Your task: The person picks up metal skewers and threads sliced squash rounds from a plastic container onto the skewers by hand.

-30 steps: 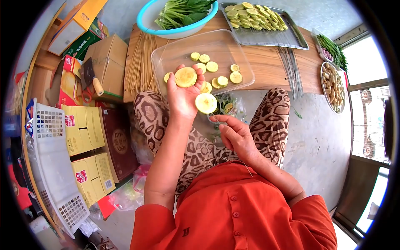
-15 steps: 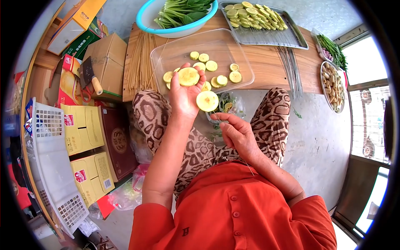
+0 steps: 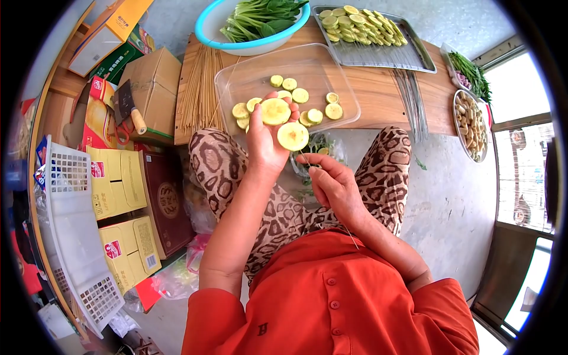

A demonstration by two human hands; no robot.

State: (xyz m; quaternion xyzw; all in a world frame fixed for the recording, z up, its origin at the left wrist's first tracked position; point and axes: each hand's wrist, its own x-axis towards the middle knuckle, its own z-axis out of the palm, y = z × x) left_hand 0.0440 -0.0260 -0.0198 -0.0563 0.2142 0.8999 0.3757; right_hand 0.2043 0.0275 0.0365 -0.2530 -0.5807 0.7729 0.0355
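Note:
My left hand [image 3: 264,145] is raised palm up over my lap, its fingers curled around a round yellow-green zucchini slice [image 3: 276,111]. Just below it, a second zucchini slice [image 3: 293,136] sits on the tip of a thin metal skewer [image 3: 353,239]. My right hand [image 3: 336,188] pinches this skewer, whose tail end reaches back toward my red shirt. Behind my left hand, a clear plastic container [image 3: 316,66] holds several loose slices [image 3: 300,95]. Some of them are hidden by my fingers.
A metal tray [image 3: 430,61] bears skewered slices [image 3: 361,23]; metal skewers [image 3: 412,103] jut over the table [image 3: 378,89]. Bamboo sticks [image 3: 201,89] lie left. Around stand a basin of greens [image 3: 207,32], a plate of pale pieces [image 3: 471,124], boxes [image 3: 154,89] and a cleaver [image 3: 125,102].
My left hand has shifted slightly right and up with its slice. The skewered slice and my right hand have moved slightly up and left, bringing the two slices closer together.

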